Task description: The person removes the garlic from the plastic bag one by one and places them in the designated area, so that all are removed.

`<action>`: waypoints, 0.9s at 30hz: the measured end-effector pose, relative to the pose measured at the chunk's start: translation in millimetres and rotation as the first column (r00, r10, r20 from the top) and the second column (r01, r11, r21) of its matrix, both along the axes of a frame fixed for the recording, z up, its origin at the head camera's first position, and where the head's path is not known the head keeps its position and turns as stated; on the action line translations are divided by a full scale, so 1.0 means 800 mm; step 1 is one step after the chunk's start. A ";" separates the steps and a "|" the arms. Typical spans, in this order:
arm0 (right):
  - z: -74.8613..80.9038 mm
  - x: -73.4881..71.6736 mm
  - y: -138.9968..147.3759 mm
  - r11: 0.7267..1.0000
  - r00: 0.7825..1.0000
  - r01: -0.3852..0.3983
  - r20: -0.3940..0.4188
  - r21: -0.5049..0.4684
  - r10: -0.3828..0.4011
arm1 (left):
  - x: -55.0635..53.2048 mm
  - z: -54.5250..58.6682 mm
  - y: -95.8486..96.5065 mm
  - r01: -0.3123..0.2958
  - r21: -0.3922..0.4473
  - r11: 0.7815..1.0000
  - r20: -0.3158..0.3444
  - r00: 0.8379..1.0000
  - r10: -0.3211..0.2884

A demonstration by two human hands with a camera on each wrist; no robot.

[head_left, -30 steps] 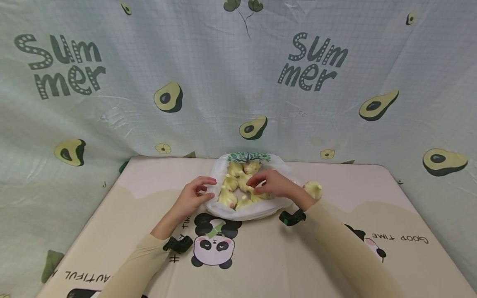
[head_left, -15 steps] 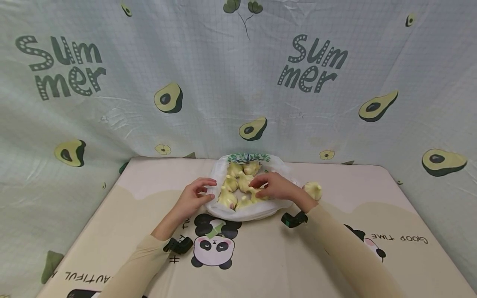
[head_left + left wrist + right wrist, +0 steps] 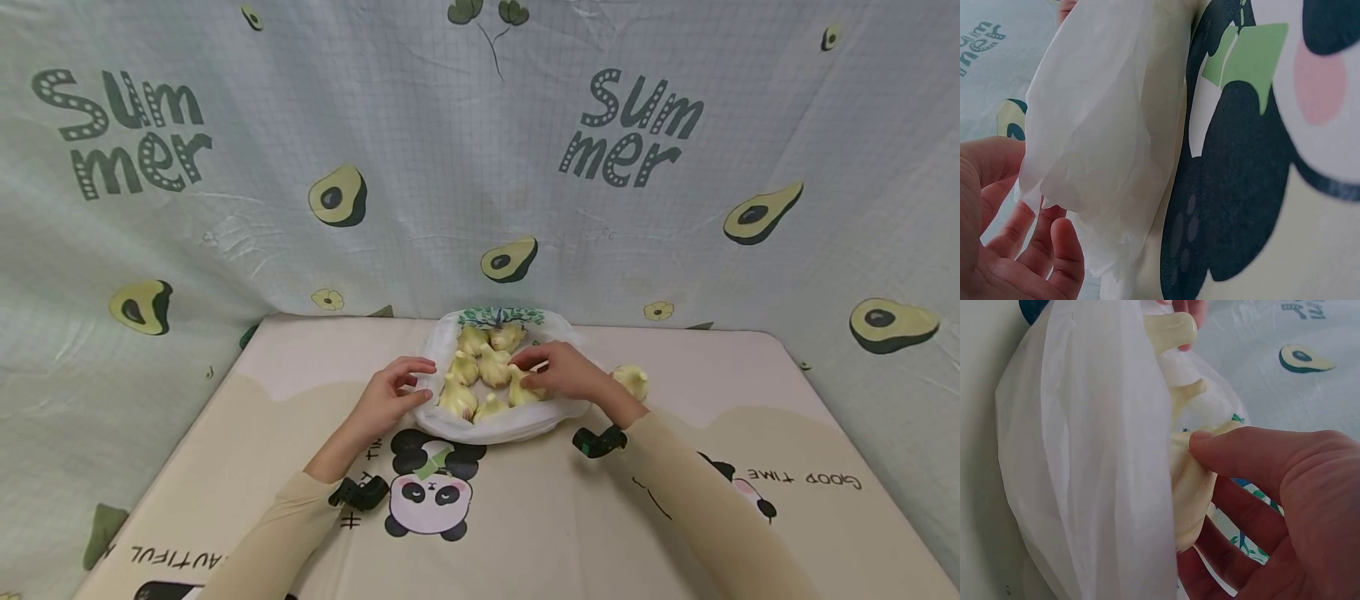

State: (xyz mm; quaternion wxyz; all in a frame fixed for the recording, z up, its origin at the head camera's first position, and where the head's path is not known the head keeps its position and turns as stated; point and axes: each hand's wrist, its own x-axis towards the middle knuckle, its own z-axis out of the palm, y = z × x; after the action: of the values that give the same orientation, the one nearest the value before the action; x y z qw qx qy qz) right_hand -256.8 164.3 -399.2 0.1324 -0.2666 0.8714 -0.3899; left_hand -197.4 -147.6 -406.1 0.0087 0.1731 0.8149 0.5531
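A white plastic bag (image 3: 487, 427), printed with a green tree, lies open on the table with several pale yellow garlic bulbs (image 3: 458, 397) inside. My left hand (image 3: 384, 402) is at the bag's left rim; in the left wrist view its curled fingers (image 3: 1067, 250) hold the thin plastic, which hides some fingertips. Inside the bag's right side, my right hand (image 3: 561, 372) grips a garlic bulb (image 3: 1192, 494). Its thumb presses the near side while the other fingers curl behind, partly hidden. Another garlic bulb (image 3: 632, 382) sits on the table beyond the right wrist.
The table is covered by a beige cloth (image 3: 525, 533) with panda prints and lettering. Behind its far edge hangs a pale curtain (image 3: 427, 167) with avocado and "summer" prints. A dark wrist camera (image 3: 600, 442) is strapped to each forearm.
My right hand has shifted slightly to the right within the bag. The garlic bulb at its fingers has moved right too and shows more clearly. The left hand keeps its place.
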 end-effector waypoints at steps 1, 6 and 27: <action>0.001 0.000 0.001 1.000 1.000 0.003 -0.002 -0.009 -0.003 | 0.000 0.000 0.000 -0.001 -0.002 1.000 0.002 1.000 0.001; 0.003 -0.005 0.009 0.998 0.999 0.029 -0.017 -0.059 -0.030 | -0.001 -0.001 0.000 0.000 -0.004 1.000 0.003 1.000 0.000; 0.037 -0.009 0.071 0.961 0.972 0.231 -0.012 -0.154 -0.236 | -0.002 -0.002 0.000 0.004 0.010 1.000 -0.002 1.000 -0.004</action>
State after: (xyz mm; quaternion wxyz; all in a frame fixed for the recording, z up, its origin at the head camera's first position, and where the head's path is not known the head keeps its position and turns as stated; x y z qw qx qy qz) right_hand -264.1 221.0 -369.4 0.0516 -0.1771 0.8666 -0.4637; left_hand -198.9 -147.7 -407.7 0.0081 0.1753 0.8116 0.5572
